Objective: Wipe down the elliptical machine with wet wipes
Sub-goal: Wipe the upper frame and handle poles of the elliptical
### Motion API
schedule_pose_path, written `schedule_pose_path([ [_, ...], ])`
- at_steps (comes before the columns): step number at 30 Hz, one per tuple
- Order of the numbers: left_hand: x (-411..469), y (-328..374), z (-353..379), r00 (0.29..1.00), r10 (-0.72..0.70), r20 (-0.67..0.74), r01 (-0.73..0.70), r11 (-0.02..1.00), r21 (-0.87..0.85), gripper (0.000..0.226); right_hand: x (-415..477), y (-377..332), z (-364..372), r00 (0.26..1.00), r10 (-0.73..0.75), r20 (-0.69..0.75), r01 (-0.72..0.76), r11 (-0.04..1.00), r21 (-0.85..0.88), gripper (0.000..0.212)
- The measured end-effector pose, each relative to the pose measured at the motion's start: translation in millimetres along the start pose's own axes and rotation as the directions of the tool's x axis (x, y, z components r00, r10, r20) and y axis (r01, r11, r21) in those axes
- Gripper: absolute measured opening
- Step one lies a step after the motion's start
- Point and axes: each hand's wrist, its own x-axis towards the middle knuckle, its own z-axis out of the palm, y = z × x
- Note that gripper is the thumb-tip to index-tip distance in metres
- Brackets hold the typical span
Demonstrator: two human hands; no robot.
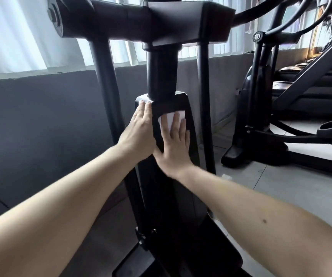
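A black elliptical machine (161, 76) fills the middle of the view, its upright post rising to a wide crossbar at 12 o'clock. Both bare forearms reach in from 7 and 4 o'clock and meet on the tapered black cover below the post.

The right hand (174, 142) lies flat with straight, slightly spread fingers, pressing a white wet wipe (170, 119) against the front face of the cover. The wipe shows between and above the fingertips, at 12 o'clock from the palm.

The left hand (139, 132) rests open on the cover's left edge, at 9 o'clock from the right hand, fingers straight and gripping nothing. A pale patch sits at its fingertips; I cannot tell whether it is wipe or glare.

A second exercise machine (261, 96) stands on the light floor (281, 186) at 3 o'clock. Curtained windows (11, 37) run above a grey wall (41, 116) at 10 o'clock.
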Motion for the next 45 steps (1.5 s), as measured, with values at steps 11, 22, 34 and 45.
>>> schedule_pose_path([
  [11,-59.9,-17.2,48.3,1.000,0.019,-0.006,-0.018,0.993,0.119,0.087,-55.0,22.3,27.7,0.993,0.058,0.100,-0.063,0.997,0.050,0.089],
  [22,-53.6,-29.5,68.8,0.997,0.069,-0.046,-0.063,0.990,0.128,0.089,-100.3,48.5,79.5,0.986,0.168,0.005,-0.167,0.975,0.145,0.085],
  [34,-25.8,-7.6,74.4,0.896,0.419,-0.146,-0.335,0.855,0.395,0.064,-41.9,41.9,49.3,0.960,0.217,-0.175,-0.073,0.801,0.594,0.077],
  [45,-23.8,-19.4,93.2,0.895,0.444,-0.042,-0.354,0.764,0.540,0.074,-87.6,98.7,93.5,0.832,0.552,0.055,-0.494,0.693,0.525,0.075],
])
